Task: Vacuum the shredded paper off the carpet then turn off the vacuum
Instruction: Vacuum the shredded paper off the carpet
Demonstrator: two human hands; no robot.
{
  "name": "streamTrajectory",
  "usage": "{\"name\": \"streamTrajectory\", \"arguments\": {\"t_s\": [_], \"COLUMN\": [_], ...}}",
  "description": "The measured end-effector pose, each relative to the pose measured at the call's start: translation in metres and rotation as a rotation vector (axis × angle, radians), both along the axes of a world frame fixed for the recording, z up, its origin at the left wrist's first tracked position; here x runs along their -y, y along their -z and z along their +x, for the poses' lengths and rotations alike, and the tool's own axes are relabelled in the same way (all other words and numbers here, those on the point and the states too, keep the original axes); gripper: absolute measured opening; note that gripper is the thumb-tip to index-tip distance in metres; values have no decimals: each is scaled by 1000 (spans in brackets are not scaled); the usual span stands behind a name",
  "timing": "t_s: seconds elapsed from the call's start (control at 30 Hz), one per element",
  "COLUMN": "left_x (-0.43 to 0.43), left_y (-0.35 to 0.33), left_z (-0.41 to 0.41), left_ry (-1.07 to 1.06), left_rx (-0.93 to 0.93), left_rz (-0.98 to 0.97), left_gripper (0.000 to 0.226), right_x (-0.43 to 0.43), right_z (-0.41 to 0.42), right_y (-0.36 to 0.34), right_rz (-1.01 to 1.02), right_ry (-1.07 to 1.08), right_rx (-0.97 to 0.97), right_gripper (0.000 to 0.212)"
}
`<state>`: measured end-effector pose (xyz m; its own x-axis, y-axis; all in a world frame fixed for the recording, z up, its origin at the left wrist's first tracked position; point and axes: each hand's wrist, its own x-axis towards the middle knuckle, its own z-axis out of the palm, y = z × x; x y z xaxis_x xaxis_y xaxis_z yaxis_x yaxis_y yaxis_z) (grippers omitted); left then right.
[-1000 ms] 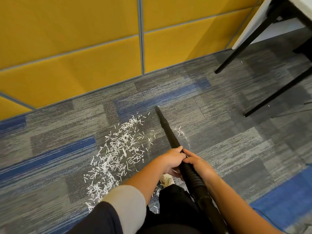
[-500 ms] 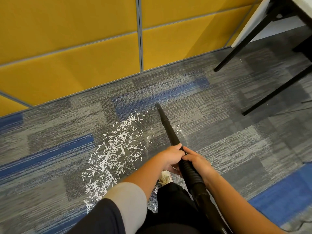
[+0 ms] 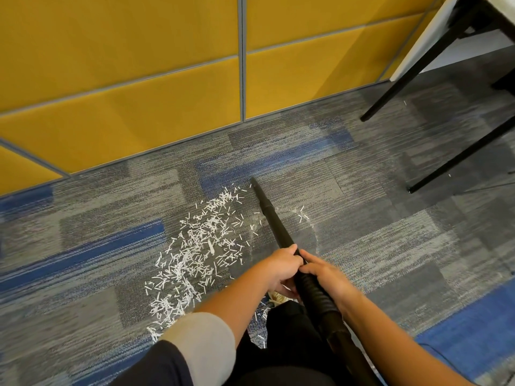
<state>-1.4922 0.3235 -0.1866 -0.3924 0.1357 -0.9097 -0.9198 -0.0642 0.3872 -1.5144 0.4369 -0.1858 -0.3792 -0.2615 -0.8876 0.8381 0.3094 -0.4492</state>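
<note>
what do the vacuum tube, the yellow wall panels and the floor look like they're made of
Vacuum tube: likely matte black plastic, smooth at the front, ribbed like a flexible hose further back.
Yellow wall panels: probably felt or fabric-covered board; dull, no glare, grey seams.
Floor: woven-looking carpet tiles in grey and blue, with visible streaky pile.

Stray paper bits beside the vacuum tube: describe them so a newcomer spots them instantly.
Start at the yellow wall, then drop to the black vacuum tube angled over the grey carpet. Just right of its middle sit a few white paper bits; the big pile lies on the tube's left.
</note>
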Motion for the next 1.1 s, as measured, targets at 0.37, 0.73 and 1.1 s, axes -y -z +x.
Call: {"name": "streamTrajectory", "arguments": {"t_s": [0.37,0.73,1.1], "left_x": [15,26,1], "left_y": [0,4,9], "left_z": [37,66,56], "left_ry": [-11,0,-44], "left_rx": [-15,21,-14], "left_rz": [-29,-25,-1], "left_gripper": [63,64,59], "right_x": [14,23,6], "right_z": [32,60,54], "right_y": [3,11,9], "right_rz": [-34,-36,-60], "right_ry": [-56,-108,-39], "right_rx": [19,31,15], "right_gripper": [55,51,50]}}
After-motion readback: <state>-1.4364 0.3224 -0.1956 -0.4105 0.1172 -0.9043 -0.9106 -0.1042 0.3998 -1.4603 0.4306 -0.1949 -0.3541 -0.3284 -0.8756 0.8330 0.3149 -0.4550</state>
